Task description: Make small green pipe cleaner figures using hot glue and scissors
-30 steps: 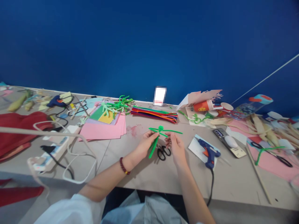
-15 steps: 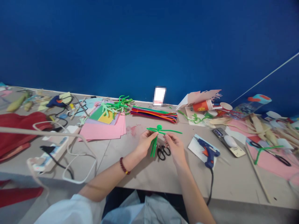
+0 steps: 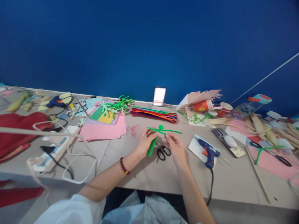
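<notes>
A green pipe-cleaner figure (image 3: pixel 152 147), with a coiled round top, two long side strands and legs hanging down, is held over the table. My left hand (image 3: pixel 145 142) pinches it at the middle between thumb and fingers. With thumb and forefinger, my right hand (image 3: pixel 175 145) pinches the tip of a short green strand running out from the figure's middle. Black-handled scissors (image 3: pixel 161 153) lie on the table between the hands, their blades partly hidden. Beyond the figure rests a bundle of multicoloured pipe cleaners (image 3: pixel 154 114).
To the right are a blue glue gun (image 3: pixel 210 154) with a trailing cord, a phone (image 3: pixel 229 143) and a wooden stick (image 3: pixel 258 175). Pink paper sheets (image 3: pixel 101 130) and green pipe-cleaner pieces (image 3: pixel 120 104) lie at left, near a power strip (image 3: pixel 56 149). A blue wall (image 3: pixel 149 46) stands behind.
The figure has tilted in my left hand: its round top shifted slightly right and its legs swung left. My right hand has barely moved.
</notes>
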Demonstrator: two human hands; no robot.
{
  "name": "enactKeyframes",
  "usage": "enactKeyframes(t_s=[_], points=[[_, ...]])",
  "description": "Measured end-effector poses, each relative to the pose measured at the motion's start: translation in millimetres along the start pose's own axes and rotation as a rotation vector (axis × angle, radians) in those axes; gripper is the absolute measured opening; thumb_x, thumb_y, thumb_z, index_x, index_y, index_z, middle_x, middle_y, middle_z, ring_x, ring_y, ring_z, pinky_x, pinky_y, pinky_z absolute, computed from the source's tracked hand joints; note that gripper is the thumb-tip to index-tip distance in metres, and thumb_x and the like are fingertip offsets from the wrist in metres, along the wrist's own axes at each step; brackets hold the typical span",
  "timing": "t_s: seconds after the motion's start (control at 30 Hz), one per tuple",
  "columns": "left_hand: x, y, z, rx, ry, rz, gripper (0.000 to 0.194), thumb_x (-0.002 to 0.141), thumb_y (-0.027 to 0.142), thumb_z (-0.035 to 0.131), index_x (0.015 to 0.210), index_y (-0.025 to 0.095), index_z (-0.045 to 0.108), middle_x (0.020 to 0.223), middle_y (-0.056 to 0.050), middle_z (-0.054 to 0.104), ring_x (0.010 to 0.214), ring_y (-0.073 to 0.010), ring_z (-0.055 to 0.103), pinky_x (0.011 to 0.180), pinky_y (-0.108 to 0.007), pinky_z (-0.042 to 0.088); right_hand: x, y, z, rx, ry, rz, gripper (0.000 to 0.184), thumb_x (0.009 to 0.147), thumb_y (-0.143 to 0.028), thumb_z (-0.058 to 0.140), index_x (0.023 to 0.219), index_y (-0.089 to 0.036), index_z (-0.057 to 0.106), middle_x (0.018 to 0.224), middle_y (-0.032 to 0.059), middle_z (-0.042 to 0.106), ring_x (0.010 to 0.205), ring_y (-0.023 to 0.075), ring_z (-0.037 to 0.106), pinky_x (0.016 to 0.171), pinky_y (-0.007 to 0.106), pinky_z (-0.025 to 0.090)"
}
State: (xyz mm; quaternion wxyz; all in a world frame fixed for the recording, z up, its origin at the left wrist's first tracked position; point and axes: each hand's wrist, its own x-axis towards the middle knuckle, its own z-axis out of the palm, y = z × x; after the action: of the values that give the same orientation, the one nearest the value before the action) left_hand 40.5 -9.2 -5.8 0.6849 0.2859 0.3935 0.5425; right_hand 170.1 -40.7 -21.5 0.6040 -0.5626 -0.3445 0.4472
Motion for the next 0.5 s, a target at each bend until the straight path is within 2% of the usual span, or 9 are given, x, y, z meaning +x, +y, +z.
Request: enactKeyframes(t_s=[0.13, 0.23, 0.37, 0.5], points=[[-1, -1, 0.6, 0.025, -0.036, -0.049, 0.031, 0.054, 0.024, 0.080, 0.080, 0.015, 0.065, 0.068, 0.001, 0.064, 0.060, -0.0078, 0.055, 0.057, -0.019, 0.040, 0, 0, 1, 0.021, -0.025, 0.014, 0.032, 0.065, -0.044, 0.069, 0.081, -0.018, 0.063, 0.071, 0.0009, 0.064, 0.055, 0.0103, 0.052, 0.046, 0.021, 0.041], [0, -2, 0.3, 0.029, -0.002, -0.070, 0.026, 0.054, 0.028, 0.080, 0.071, 0.013, 0.066, 0.062, 0.001, 0.062, 0.056, -0.0079, 0.053, 0.055, -0.020, 0.040, 0, 0, 0, 0.024, -0.027, 0.007, 0.028, 0.068, -0.042, 0.066, 0.082, -0.018, 0.063, 0.073, 0.0013, 0.064, 0.056, 0.0100, 0.051, 0.046, 0.021, 0.041], [2, -2, -0.8, -0.003, 0.055, -0.082, 0.028, 0.051, 0.029, 0.081, 0.070, 0.014, 0.066, 0.060, 0.002, 0.062, 0.053, -0.0072, 0.050, 0.052, -0.020, 0.038, 1, -1, -3, 0.031, 0.000, -0.041, 0.025, 0.073, -0.040, 0.060, 0.086, -0.019, 0.063, 0.077, 0.0011, 0.062, 0.056, 0.0097, 0.052, 0.047, 0.021, 0.041], [5, -1, -3.3, -0.022, 0.066, -0.058, 0.027, 0.051, 0.027, 0.081, 0.069, 0.014, 0.066, 0.063, 0.001, 0.063, 0.058, -0.0077, 0.053, 0.056, -0.019, 0.040, 1, -14, -8, -0.109, 0.036, -0.113, 0.026, 0.075, -0.040, 0.058, 0.089, -0.019, 0.062, 0.082, 0.0038, 0.064, 0.064, 0.0124, 0.056, 0.054, 0.023, 0.045]])
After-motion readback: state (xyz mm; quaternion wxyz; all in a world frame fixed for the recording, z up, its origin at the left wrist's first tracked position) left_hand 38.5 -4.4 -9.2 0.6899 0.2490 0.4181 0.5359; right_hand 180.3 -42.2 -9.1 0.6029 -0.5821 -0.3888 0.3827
